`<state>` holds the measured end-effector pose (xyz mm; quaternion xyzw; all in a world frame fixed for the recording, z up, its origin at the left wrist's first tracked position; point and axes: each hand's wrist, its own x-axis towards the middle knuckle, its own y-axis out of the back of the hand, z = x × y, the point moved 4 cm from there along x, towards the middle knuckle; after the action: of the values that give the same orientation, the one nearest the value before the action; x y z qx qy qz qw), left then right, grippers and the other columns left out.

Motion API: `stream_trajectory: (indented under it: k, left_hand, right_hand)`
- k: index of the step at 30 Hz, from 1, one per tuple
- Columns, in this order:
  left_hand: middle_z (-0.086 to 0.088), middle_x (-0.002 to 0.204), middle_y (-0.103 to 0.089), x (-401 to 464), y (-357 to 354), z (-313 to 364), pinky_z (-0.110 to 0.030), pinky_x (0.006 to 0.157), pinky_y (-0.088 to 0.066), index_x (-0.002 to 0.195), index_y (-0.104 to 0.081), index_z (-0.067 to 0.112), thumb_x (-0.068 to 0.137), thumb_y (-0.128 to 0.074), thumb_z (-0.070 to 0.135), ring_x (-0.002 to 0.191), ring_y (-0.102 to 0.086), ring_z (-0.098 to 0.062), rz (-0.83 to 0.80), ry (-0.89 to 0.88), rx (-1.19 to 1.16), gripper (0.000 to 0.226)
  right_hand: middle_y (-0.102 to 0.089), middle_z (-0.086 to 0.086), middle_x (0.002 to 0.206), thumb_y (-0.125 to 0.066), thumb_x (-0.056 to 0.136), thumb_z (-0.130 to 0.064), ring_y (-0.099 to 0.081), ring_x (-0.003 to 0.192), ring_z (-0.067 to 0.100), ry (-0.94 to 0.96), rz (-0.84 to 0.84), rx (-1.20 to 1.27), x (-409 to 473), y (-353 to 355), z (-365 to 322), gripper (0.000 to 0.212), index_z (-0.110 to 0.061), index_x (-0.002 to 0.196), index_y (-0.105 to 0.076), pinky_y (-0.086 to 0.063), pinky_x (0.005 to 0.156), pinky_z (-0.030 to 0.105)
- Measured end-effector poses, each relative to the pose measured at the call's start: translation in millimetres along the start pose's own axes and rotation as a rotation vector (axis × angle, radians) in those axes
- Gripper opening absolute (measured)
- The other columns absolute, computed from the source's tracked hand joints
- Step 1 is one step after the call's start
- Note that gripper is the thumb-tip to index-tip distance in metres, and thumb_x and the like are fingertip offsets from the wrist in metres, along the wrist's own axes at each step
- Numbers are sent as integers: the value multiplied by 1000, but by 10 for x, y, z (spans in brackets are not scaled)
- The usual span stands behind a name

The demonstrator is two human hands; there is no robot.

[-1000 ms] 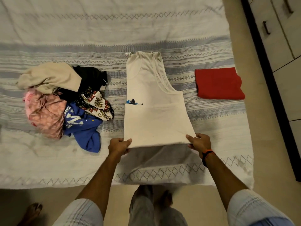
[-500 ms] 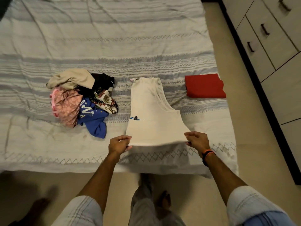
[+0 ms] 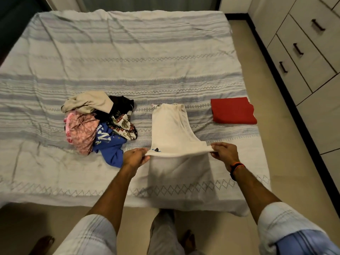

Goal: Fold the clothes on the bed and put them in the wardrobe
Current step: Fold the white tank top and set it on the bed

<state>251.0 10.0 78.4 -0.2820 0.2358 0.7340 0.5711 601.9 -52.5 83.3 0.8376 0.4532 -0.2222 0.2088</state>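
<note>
Left hand (image 3: 135, 157) and right hand (image 3: 223, 153) pinch white tank top's (image 3: 170, 129) near hem, now lifted farther; bare bed (image 3: 128, 52) beyond, red fold (image 3: 232, 113) right.

A striped grey-and-white bedsheet (image 3: 128, 57) with zigzag and diamond borders lies creased and hangs over the near edge above a beige tiled floor (image 3: 287, 162), while 3 dark drawer handles (image 3: 297, 50) run along pale cabinet fronts (image 3: 312, 57) at right, edged below by a black plinth (image 3: 287, 100).

Bed (image 3: 128, 52): clothes pile (image 3: 99, 126), white vest (image 3: 169, 129), folded red garment (image 3: 232, 113)
</note>
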Motion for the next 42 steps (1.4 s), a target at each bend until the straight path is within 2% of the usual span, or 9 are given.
stream_trajectory:
  k: [9, 14, 22, 26, 32, 34, 36, 39, 42]
  left_hand:
    - [-14, 68, -67, 713, -389, 679, -16, 43, -50, 97, -64, -12, 91, -62, 0, 48, -64, -11, -29, 17, -46, 14]
    - [-11, 69, -72, 1106, -559, 904, -22, 57, -59, 93, -66, -7, 89, -65, -3, 58, -69, -16, 10, 101, -129, 6]
    - [-17, 85, -70, 1708, -840, 1201, -19, 51, -57, 100, -65, -9, 88, -68, 0, 65, -66, -16, 90, 169, -120, 16]
    - [-19, 91, -70, 2047, -1030, 1346, -20, 56, -59, 101, -65, -8, 89, -66, 1, 66, -66, -16, 113, 186, -85, 15]
    - [-14, 112, -66, 2454, -1188, 1348, -36, 83, -58, 136, -51, 4, 87, -67, 7, 102, -66, -28, 105, 39, 205, 51]
    - [-13, 108, -67, 2529, -1195, 1177, -43, 84, -58, 126, -58, 5, 86, -68, 11, 100, -66, -31, 98, 49, 381, 42]
    - [-13, 111, -68, 2576, -1170, 946, -49, 88, -57, 121, -61, 3, 83, -73, 17, 100, -66, -32, 90, 100, 497, 42]
    - [-12, 119, -62, 2587, -1123, 692, -39, 94, -50, 129, -54, 3, 80, -78, 16, 106, -60, -29, 115, 131, 591, 56]
    - [-12, 124, -58, 2598, -1111, 548, -32, 81, -46, 137, -42, 2, 77, -82, 17, 108, -57, -28, 129, 131, 657, 73]
  right_hand:
    - [-69, 16, 92, -68, 86, 4, -68, 72, 22, -54, 57, 90, 715, -458, -588, 16, 4, 101, -70, -60, 61, 23]
    - [-68, 13, 87, -66, 88, 4, -67, 72, 21, -94, 60, 146, 1051, -678, -828, 8, 2, 95, -68, -60, 59, 21]
    - [-67, 16, 83, -66, 86, 8, -67, 67, 22, -156, 56, 112, 1730, -1005, -1115, 13, 9, 98, -66, -57, 54, 19]
    - [-67, 19, 88, -66, 85, 7, -68, 68, 23, -176, 60, 19, 2209, -1165, -1166, 10, 9, 95, -67, -57, 54, 21]
    - [-67, 15, 93, -66, 87, -9, -66, 80, 27, -173, 30, -275, 2650, -1387, -1055, 28, -8, 115, -60, -58, 70, 41]
    - [-71, 16, 102, -73, 75, -29, -69, 93, 32, -170, -25, -527, 2771, -1431, -823, 41, -12, 111, -65, -58, 84, 48]
    - [-70, 16, 111, -73, 76, -27, -65, 106, 33, -170, -53, -705, 2753, -1468, -652, 42, -11, 114, -66, -53, 94, 44]
    - [-63, 16, 123, -72, 83, -22, -56, 119, 33, -163, -56, -812, 2643, -1507, -534, 48, -4, 124, -57, -45, 96, 36]
    - [-50, 20, 134, -81, 77, -30, -49, 123, 36, -132, -52, -868, 2651, -1513, -366, 73, 2, 132, -45, -44, 98, 41]
